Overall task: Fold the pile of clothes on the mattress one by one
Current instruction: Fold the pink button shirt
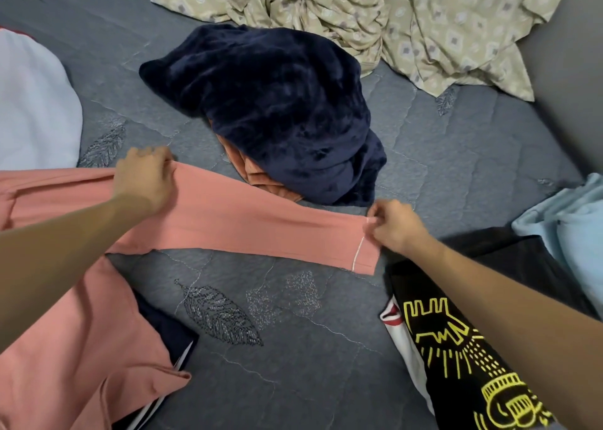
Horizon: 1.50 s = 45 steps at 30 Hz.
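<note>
One grey quilted mattress [326, 380] with stitched leaf motifs carries a salmon-pink long-sleeved garment [81, 331] at lower left, its sleeve stretched flat rightward. Behind it lies a crumpled navy plush garment [270, 109]. Left hand [143, 178] grips the sleeve's upper part; right hand [396, 227] pinches the cuff.

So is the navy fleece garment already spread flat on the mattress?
No, the navy fleece garment lies bunched in a heap, while both hands stretch out the pink garment instead.
</note>
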Available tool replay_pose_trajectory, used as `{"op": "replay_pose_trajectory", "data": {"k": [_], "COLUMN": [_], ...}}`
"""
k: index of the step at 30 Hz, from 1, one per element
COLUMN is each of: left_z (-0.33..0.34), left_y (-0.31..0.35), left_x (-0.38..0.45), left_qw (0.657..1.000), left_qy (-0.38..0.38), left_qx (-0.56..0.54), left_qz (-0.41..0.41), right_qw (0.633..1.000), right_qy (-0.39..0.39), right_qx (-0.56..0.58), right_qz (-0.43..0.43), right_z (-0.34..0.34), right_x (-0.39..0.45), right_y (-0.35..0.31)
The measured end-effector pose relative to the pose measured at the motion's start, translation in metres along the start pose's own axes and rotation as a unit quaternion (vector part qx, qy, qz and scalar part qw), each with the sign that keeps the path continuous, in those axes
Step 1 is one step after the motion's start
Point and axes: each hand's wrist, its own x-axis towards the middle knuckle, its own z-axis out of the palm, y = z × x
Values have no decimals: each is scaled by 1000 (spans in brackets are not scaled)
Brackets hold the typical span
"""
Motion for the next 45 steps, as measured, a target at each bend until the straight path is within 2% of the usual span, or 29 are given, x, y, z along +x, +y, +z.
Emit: {"op": "replay_pose_trajectory", "data": {"k": [2,4,6,8,10,11,13,15,18,23,25,28,32,34,38,40,42,45], "left_z": [1,-1,2,15,29,34,32,17,-16,-71,-83,-89,-82,-74,-78,-85,-90,-99], "left_y": [5,13,20,16,8,4,-2,-13,-55,-171,-222,-297,-365,-385,-419,-432,-444,-460], "left_x": [-10,-26,-52,-76,-94,-99,-105,-112,-129,-165,-184,-221,-260,-270,-265,-259,-256,-258], "left_qw": [999,996,990,984,981,982,984,985,989,994,996,990,938,916,871,849,825,761], "left_qy": [40,78,62,-44,-145,-158,-156,-141,-104,-14,11,42,14,-4,-30,-55,-56,-36], "left_qx": [-8,-9,-5,7,20,13,-16,-37,-58,-82,-89,-82,-113,-129,-307,-401,-481,-579], "left_qz": [1,38,125,171,130,104,87,95,83,72,29,-107,-327,-379,-382,-338,-290,-291], "right_qw": [981,956,953,956,964,970,975,974,954,896,869,831,794,775,752,745,740,733], "right_qy": [138,211,163,83,63,66,79,86,74,31,-1,-21,-33,-41,-29,-39,-83,-171], "right_qx": [-127,-149,-116,-117,-139,-142,-148,-122,-62,12,1,-33,-88,-123,-196,-240,-287,-375], "right_qz": [-58,-138,-226,-254,-217,-186,-144,-169,-285,-442,-494,-555,-601,-619,-628,-622,-602,-542], "right_z": [13,27,50,75,93,97,103,110,134,190,212,243,283,300,316,319,319,313], "right_x": [-18,-40,-57,-69,-76,-79,-84,-91,-103,-133,-146,-165,-180,-184,-192,-191,-188,-190], "right_y": [-5,-21,-36,-41,-37,-39,-56,-94,-179,-362,-425,-495,-555,-582,-636,-662,-691,-735]}}
